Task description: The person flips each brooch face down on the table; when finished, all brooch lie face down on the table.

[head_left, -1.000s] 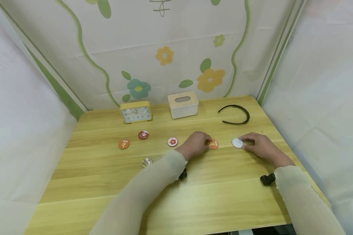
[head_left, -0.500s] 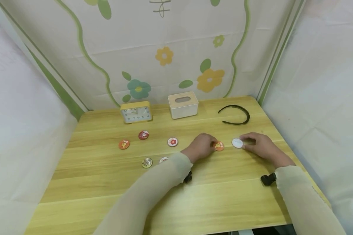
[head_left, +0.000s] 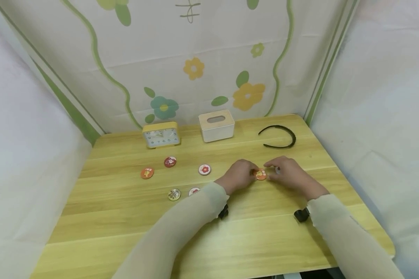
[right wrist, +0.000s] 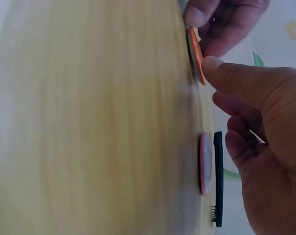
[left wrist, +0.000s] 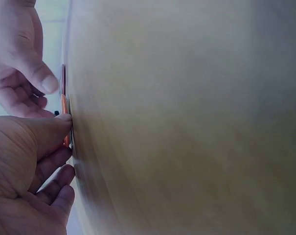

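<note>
My left hand [head_left: 239, 174] pinches the left edge of an orange button badge [head_left: 261, 174] with a yellow figure, flat on the table. Close on its other side is my right hand [head_left: 287, 173], thumb and index finger spread at the badge's right rim. In the right wrist view, the right thumb tip [right wrist: 212, 63] overlaps the edge of the orange badge [right wrist: 196, 56]. A pale, face-down badge with a pink rim [right wrist: 205, 164] lies beyond the right fingers, mostly hidden behind that hand in the head view. The left wrist view shows the left thumb [left wrist: 63, 119] on the orange badge [left wrist: 64, 103].
More badges lie to the left: orange [head_left: 147, 173], dark red [head_left: 170, 161], red-flowered white [head_left: 204, 169], patterned [head_left: 174, 194], and one partly behind the left sleeve [head_left: 194, 191]. Along the back are a yellow clock [head_left: 161, 135], a tissue box [head_left: 217, 130] and a black headband [head_left: 291, 137].
My left hand has slid the orange badge to the right, then stopped. My right hand has let go of the pale badge and moved left to the orange badge's rim.
</note>
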`<state>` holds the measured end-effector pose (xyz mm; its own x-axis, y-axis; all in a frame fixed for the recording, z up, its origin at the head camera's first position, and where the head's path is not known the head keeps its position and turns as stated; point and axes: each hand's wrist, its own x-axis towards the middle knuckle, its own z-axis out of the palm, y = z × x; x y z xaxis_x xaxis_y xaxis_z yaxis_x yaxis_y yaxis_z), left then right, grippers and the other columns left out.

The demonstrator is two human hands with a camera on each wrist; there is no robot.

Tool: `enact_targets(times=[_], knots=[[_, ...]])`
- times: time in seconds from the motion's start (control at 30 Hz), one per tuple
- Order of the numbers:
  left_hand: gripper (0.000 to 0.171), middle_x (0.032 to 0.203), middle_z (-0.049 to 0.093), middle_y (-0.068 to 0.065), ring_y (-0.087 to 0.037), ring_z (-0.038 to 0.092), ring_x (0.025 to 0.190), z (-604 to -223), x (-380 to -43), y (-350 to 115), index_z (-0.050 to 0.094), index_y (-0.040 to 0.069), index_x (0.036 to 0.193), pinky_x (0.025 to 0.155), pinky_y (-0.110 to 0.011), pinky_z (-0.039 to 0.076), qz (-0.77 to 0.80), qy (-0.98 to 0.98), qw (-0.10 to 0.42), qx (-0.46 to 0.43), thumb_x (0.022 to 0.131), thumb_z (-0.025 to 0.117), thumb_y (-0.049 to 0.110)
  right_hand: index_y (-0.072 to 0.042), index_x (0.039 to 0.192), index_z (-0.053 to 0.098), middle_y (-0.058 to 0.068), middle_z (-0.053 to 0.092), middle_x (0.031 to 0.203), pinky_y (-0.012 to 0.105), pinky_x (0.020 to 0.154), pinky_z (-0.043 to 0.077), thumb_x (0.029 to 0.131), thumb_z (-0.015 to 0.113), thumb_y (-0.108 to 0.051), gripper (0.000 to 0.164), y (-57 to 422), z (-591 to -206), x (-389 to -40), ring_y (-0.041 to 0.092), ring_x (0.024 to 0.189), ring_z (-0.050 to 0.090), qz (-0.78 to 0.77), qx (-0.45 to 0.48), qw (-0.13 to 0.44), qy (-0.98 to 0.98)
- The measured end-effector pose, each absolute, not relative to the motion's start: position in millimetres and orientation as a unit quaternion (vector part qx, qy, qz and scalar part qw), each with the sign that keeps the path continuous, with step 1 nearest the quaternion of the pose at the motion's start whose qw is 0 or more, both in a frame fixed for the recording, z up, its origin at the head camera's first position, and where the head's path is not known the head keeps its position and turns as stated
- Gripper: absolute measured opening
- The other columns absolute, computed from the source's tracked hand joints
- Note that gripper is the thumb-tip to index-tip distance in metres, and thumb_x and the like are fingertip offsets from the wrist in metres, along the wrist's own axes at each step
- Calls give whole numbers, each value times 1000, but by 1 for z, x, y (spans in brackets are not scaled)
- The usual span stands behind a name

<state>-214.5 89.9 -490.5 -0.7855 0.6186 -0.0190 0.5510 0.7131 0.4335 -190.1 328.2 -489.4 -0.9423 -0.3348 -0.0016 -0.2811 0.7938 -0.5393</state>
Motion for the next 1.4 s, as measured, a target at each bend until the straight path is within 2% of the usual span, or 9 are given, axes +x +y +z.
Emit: enact_targets(times=[0.2, 0.57, 0.77, 0.9, 1.0, 1.03, 1.17, 1.3, 1.4], knots=[[28, 131, 79, 2, -15, 70, 126, -493, -215, 89, 80, 16, 132, 113, -29, 53, 216, 917, 84, 325, 106, 71, 17, -10, 132, 78, 14, 77, 133, 62, 109, 54, 97, 85, -19, 37, 318, -492, -189, 41, 129, 68, -269, -175, 62, 945], [25, 124, 80, 2, -13, 71, 117, -495, -217, 87, 81, 16, 130, 107, -30, 55, 205, 917, 75, 333, 108, 69, 18, -11, 125, 79, 9, 78, 127, 53, 99, 61, 98, 84, -15, 28, 316, -494, -188, 29, 116, 74, -267, -199, 44, 942], [29, 131, 79, 4, -14, 72, 125, -494, -216, 87, 78, 20, 137, 111, -30, 55, 186, 922, 77, 331, 113, 62, 28, -11, 125, 82, 10, 79, 129, 58, 105, 58, 104, 75, -16, 22, 319, -493, -187, 36, 123, 73, -249, -222, 18, 943], [30, 123, 81, 5, -12, 74, 119, -491, -216, 85, 81, 21, 130, 107, -30, 57, 175, 920, 67, 343, 116, 56, 31, -12, 130, 81, 11, 79, 131, 60, 109, 56, 110, 68, -20, 25, 324, -495, -188, 39, 128, 71, -250, -209, 10, 945], [27, 113, 82, 6, -10, 75, 107, -489, -216, 85, 82, 22, 119, 99, -29, 59, 181, 920, 54, 343, 116, 56, 30, -12, 133, 79, 13, 78, 132, 61, 108, 56, 111, 65, -22, 27, 325, -496, -189, 41, 128, 71, -259, -195, 12, 946], [27, 116, 82, 5, -10, 75, 108, -489, -215, 86, 83, 22, 120, 99, -29, 60, 185, 922, 51, 336, 116, 57, 29, -12, 134, 79, 13, 78, 132, 62, 108, 56, 112, 65, -23, 28, 325, -497, -190, 41, 128, 71, -263, -191, 12, 946], [27, 115, 83, 5, -9, 75, 102, -487, -215, 87, 85, 22, 117, 92, -27, 60, 210, 928, 44, 306, 115, 58, 27, -12, 138, 76, 12, 80, 127, 60, 100, 60, 110, 67, -22, 30, 321, -497, -190, 39, 118, 74, -279, -171, 5, 945], [26, 113, 83, 6, -8, 73, 95, -487, -218, 89, 86, 21, 114, 86, -25, 59, 232, 930, 51, 280, 114, 60, 26, -11, 140, 70, 5, 80, 119, 52, 91, 59, 103, 78, -18, 38, 317, -496, -190, 29, 107, 71, -301, -164, 0, 939], [25, 108, 83, 7, -6, 69, 87, -488, -220, 89, 87, 21, 109, 80, -24, 56, 247, 929, 57, 269, 113, 63, 25, -15, 135, 68, 3, 78, 117, 51, 92, 57, 98, 83, -15, 40, 314, -496, -191, 26, 107, 69, -304, -172, 8, 937]])
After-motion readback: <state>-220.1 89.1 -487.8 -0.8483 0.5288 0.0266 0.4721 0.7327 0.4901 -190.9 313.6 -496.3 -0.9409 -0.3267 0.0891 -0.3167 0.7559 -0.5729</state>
